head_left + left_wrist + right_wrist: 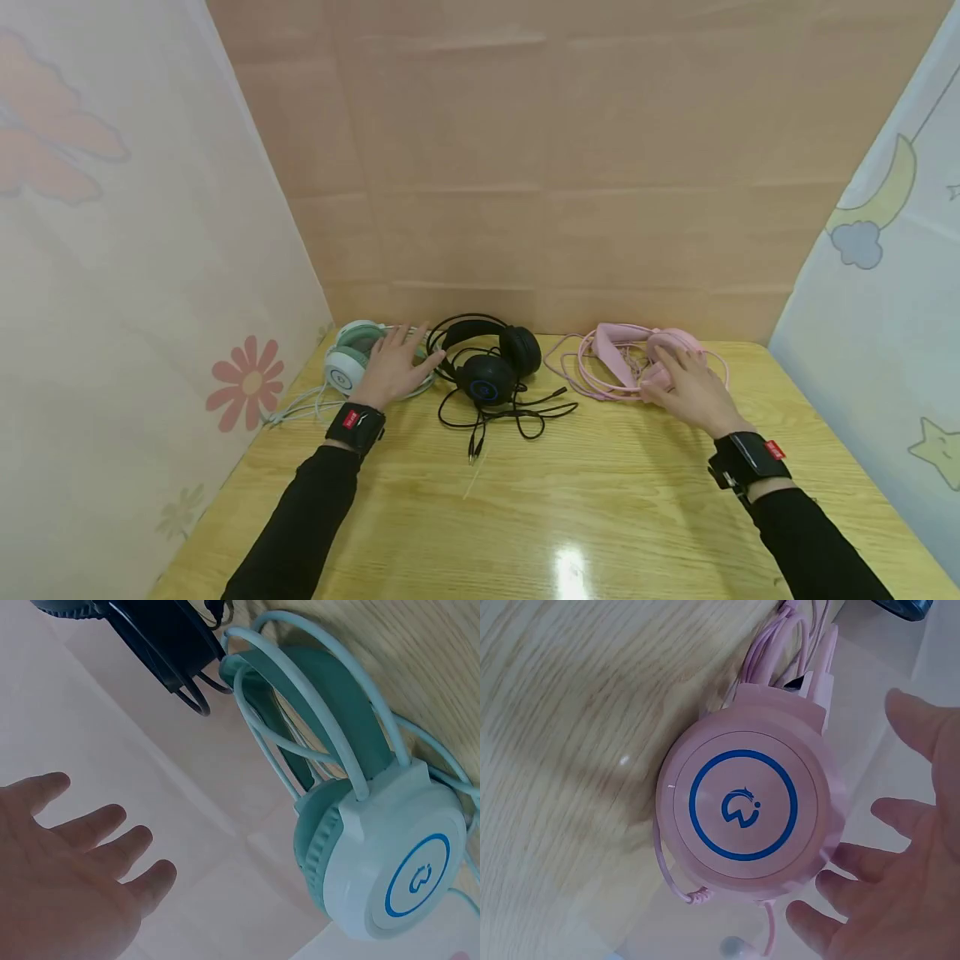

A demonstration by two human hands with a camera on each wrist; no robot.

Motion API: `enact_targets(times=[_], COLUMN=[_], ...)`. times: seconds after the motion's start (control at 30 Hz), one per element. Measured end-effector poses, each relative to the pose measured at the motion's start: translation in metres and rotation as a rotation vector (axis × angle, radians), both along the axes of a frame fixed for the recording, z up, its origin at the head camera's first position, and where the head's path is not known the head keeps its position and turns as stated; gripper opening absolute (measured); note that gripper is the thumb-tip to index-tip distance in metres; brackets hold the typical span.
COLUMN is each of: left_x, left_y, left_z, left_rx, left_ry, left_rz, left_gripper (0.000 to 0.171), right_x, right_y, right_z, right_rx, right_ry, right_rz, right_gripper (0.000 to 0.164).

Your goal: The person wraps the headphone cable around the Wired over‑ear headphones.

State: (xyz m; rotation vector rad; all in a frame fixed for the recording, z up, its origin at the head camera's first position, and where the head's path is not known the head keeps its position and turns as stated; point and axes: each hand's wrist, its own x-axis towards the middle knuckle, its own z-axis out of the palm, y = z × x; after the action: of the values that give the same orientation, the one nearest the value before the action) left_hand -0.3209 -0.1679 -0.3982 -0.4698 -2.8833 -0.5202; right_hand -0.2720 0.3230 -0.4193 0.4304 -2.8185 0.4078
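Three headphones lie in a row at the back of the table. On the left is a white and green pair (347, 367), its round earcup (409, 862) marked with a blue ring in the left wrist view. My left hand (393, 367) hovers beside it with fingers spread, nothing in its grasp. Black headphones (489, 377) lie in the middle, their cable coiled in front. Pink headphones (617, 358) are at the right. My right hand (693, 390) reaches over their earcup (750, 806), fingers extended and fingertips right at its edge.
The wooden table (465, 533) runs up to a tan backdrop (480, 167). Patterned panels stand at the left (150, 250) and right (885, 333). Black cable ends (476, 450) stretch toward the front, and white cable (300, 407) trails at the left edge.
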Motion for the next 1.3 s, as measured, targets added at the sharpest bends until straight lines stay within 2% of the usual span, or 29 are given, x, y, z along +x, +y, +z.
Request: enact_targets(times=[0.23, 0.47, 0.6, 0.77, 1.0, 1.13, 1.3], left_x=[0.006, 0.008, 0.010, 0.012, 0.018, 0.021, 0.022], left_y=[0.010, 0.020, 0.027, 0.037, 0.046, 0.051, 0.056], left_z=[0.001, -0.004, -0.010, -0.012, -0.010, -0.009, -0.013], left_rx=[0.044, 0.071, 0.103, 0.134, 0.122, 0.107, 0.094], left_ry=[0.032, 0.127, 0.153, 0.199, 0.169, 0.161, 0.175], left_rz=[-0.035, -0.044, -0.060, -0.081, -0.057, -0.066, -0.084], left_gripper=[0.066, 0.060, 0.058, 0.053, 0.053, 0.051, 0.047], right_x=[-0.014, -0.019, -0.021, -0.024, -0.027, -0.029, -0.028], right_y=[0.006, 0.008, 0.009, 0.009, 0.005, 0.003, 0.005], right_z=[-0.011, -0.019, -0.022, -0.023, -0.030, -0.033, -0.039], right_rx=[-0.030, -0.043, -0.060, -0.066, -0.095, -0.115, -0.155], right_ry=[0.059, 0.111, 0.060, -0.016, 0.002, 0.014, 0.056], right_rz=[0.034, 0.037, 0.000, -0.072, -0.118, -0.139, -0.130], right_gripper=[0.081, 0.068, 0.062, 0.070, 0.079, 0.079, 0.077])
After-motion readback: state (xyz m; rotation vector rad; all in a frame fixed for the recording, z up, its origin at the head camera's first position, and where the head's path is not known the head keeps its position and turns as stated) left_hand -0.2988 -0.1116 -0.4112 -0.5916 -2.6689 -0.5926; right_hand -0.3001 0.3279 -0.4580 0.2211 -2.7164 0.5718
